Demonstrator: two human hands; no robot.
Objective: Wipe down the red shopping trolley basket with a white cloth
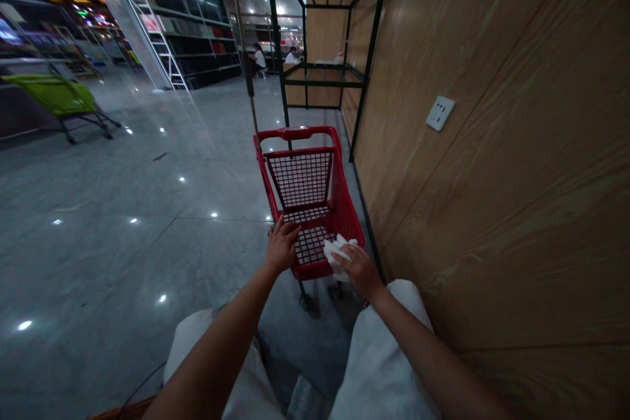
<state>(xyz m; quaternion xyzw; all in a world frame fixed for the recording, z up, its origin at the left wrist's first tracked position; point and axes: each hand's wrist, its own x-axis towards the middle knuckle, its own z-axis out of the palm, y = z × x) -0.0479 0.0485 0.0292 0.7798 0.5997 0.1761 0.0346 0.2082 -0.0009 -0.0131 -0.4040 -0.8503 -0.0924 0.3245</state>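
Red wire shopping cart [295,134], left hand [282,245] curled over its near edge. Light, soft white cloth [336,254], bunched in right hand [359,270] at that edge, pinchable anywhere.

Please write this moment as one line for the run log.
left hand: on red cart | right hand: on white cloth, against cart
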